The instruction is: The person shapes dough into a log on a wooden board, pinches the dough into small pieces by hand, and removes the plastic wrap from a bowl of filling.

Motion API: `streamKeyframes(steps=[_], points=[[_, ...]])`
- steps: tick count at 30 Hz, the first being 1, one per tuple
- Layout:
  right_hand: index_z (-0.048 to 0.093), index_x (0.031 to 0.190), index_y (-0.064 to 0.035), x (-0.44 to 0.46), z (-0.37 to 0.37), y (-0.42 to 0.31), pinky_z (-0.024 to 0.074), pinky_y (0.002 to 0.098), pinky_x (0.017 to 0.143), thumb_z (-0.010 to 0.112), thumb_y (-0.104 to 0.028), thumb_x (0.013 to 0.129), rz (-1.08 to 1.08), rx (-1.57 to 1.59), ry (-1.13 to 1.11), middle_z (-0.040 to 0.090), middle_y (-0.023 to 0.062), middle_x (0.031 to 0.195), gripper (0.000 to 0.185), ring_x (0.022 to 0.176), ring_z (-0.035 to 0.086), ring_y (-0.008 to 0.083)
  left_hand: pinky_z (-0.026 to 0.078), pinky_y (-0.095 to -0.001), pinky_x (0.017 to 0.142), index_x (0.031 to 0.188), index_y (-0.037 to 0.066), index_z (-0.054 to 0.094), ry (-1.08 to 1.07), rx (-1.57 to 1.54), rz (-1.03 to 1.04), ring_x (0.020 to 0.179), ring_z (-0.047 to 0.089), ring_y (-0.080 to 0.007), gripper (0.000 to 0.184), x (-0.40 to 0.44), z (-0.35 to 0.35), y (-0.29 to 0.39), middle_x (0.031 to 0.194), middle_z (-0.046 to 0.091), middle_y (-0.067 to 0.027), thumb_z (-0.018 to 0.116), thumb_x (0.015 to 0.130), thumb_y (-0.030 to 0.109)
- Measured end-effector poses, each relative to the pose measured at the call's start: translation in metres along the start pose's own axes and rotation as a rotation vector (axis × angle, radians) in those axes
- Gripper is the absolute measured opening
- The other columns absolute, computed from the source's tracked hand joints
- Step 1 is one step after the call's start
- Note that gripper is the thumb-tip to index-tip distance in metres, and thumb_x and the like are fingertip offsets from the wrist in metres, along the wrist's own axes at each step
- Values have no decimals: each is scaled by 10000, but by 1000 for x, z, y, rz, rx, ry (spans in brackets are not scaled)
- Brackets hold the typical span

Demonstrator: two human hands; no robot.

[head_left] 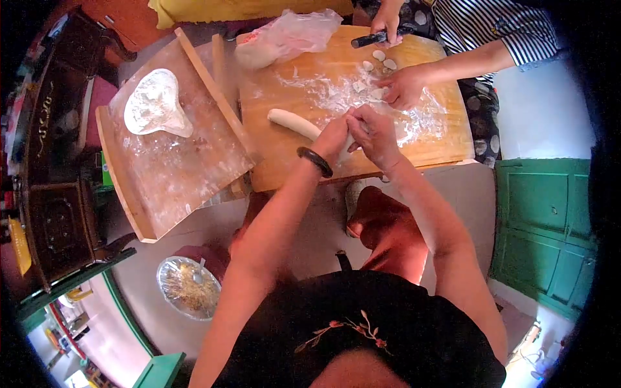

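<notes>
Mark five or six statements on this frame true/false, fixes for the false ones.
1. The dough roll reaches the person's left hand. True.
2. The person's wrists are bare. False: a dark bracelet circles the left one.
3. Small dough pieces lie near a co-worker's hands. True.
4. The raised-edge wooden board is empty. False: a large floured dough piece lies on it.
5. The person's hands are wide apart. False: the right hand is right beside the left.
</notes>
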State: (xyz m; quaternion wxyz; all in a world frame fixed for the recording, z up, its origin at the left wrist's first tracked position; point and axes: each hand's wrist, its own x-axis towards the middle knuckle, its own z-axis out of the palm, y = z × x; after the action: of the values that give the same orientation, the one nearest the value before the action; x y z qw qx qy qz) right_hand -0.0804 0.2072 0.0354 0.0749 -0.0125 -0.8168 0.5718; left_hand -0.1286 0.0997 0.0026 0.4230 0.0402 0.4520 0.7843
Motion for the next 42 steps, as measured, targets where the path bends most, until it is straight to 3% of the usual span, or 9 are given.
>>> streamKeyframes(steps=[10, 15, 18, 20, 26, 31, 34, 38, 42], points=[[533, 771, -40, 21, -12, 24, 452, 443, 626, 439, -306, 940, -23, -654, 128, 556, 194, 654, 328, 663, 564, 387, 383, -308, 497, 693, -18, 529, 169, 743, 608, 543, 470, -128, 402, 23, -16, -36, 619, 518, -35, 438, 934, 290], [589, 1027, -67, 33, -67, 81, 467, 416, 754, 526, -215, 863, 141, -751, 205, 625, 185, 855, 230, 806, 591, 354, 422, -320, 545, 716, -34, 544, 250, 796, 741, 574, 499, -157, 389, 28, -24, -20, 619, 519, -71, 450, 925, 280], [543, 1116, -32, 53, -79, 105, 461, 410, 713, 553, -252, 857, -326, -518, 380, 594, 197, 1009, 339, 865, 594, 311, 442, -276, 610, 920, -11, 599, 254, 717, 524, 616, 516, -163, 556, 7, -19, -25, 682, 552, -43, 315, 967, 465], [503, 1221, -23, 69, -87, 107, 463, 375, 734, 591, -232, 849, -150, -558, 369, 554, 175, 1091, 436, 856, 560, 254, 448, -271, 639, 1020, -11, 585, 198, 212, 132, 631, 520, -173, 663, 9, -12, -5, 717, 563, -35, 232, 967, 548], [594, 1107, -26, 26, -54, 67, 468, 371, 792, 546, -269, 888, 248, -194, 267, 607, 196, 1073, 331, 930, 590, 299, 427, -242, 566, 1144, 28, 543, 285, 292, 199, 653, 507, -118, 756, 12, -11, -16, 763, 561, -26, 155, 925, 639], [552, 1140, -60, -17, 5, 9, 475, 364, 773, 588, -178, 852, -66, -279, -119, 605, 142, 1037, 313, 883, 597, 307, 387, -261, 452, 945, 84, 583, 75, 46, 26, 502, 458, -129, 737, 10, -22, -16, 661, 545, -9, 225, 868, 724], [525, 1106, -23, -13, 6, 5, 469, 318, 676, 590, -98, 843, -370, -470, -152, 601, 145, 914, 281, 767, 586, 239, 462, -288, 721, 1079, 45, 576, 72, 74, -157, 822, 556, -143, 820, 0, -28, -4, 943, 601, -51, 226, 849, 750], [554, 1001, -9, -15, 12, 4, 507, 320, 653, 607, -80, 835, -358, -409, -43, 609, 144, 879, 188, 782, 632, 233, 472, -288, 699, 1026, 62, 571, 21, 15, -235, 849, 548, -136, 654, -12, -23, -2, 956, 602, -37, 294, 913, 643], [560, 930, 5, -18, 11, 11, 531, 277, 504, 549, -69, 888, 94, -105, -33, 604, 90, 817, 85, 668, 624, 149, 380, -254, 422, 769, 81, 543, -91, 169, -173, 485, 455, -130, 618, -7, -28, -10, 672, 583, -36, 267, 934, 610]])
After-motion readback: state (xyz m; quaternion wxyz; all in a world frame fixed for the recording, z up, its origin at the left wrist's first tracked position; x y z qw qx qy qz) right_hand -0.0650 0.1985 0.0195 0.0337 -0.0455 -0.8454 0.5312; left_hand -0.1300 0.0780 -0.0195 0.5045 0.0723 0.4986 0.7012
